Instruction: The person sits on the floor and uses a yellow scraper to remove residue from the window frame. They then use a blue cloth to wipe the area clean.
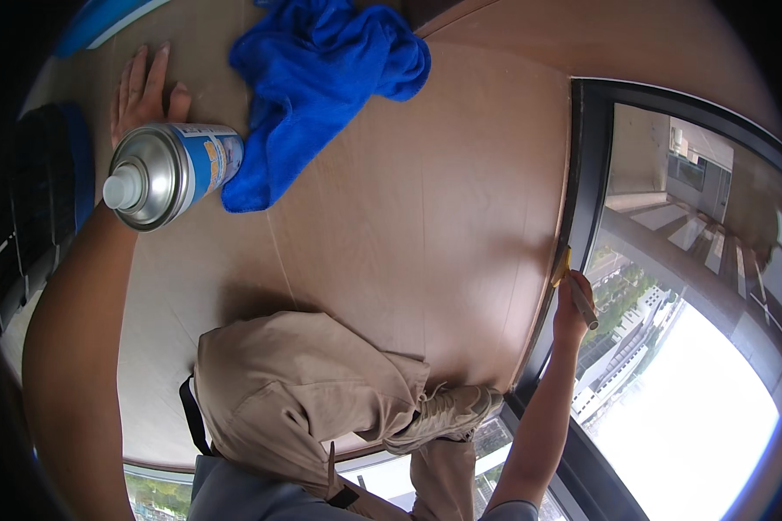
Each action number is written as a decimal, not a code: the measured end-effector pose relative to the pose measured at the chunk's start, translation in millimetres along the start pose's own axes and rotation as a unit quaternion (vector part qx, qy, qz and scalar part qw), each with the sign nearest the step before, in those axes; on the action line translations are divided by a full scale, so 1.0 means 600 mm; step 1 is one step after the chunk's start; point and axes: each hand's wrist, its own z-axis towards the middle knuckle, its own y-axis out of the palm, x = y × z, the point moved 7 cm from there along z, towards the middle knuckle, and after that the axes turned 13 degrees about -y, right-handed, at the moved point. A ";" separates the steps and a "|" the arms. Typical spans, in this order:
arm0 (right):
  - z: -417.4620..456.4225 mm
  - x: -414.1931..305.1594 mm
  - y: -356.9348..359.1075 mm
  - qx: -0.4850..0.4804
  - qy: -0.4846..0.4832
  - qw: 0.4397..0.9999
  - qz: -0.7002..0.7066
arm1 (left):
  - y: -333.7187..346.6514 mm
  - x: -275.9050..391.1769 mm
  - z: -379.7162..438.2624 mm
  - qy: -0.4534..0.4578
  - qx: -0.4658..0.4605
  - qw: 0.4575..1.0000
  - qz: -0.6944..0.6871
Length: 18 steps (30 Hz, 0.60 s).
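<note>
My right hand [573, 306], at the right, is closed around a scraper with a grey handle and a yellow head [562, 266]. The scraper's head touches the lower edge of the dark window frame [577, 189], where it meets the wooden floor. At the upper left my left hand [144, 91] rests on the floor, palm down with fingers spread, partly hidden by a spray can. That can [153, 172] has a white nozzle cap and a blue printed label. Beside it lies a crumpled blue cloth [326, 78].
My bent leg in beige trousers [313, 378] and a laced shoe [453, 413] are at the bottom centre. A black object with a blue edge [45, 195] stands at the far left. A blue and white object [107, 23] is at the top left. Glass panes border the right and bottom.
</note>
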 end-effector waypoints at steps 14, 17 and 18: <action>0.020 0.000 -0.004 -0.013 -0.001 1.000 0.007 | -0.001 0.001 -0.003 0.041 -0.011 0.999 0.024; 0.026 -0.008 0.002 0.007 -0.040 0.999 -0.005 | -0.004 0.004 -0.002 0.007 0.016 0.999 -0.031; 0.028 -0.008 0.006 -0.005 -0.041 0.999 -0.002 | -0.003 0.002 -0.002 0.003 0.016 0.999 -0.029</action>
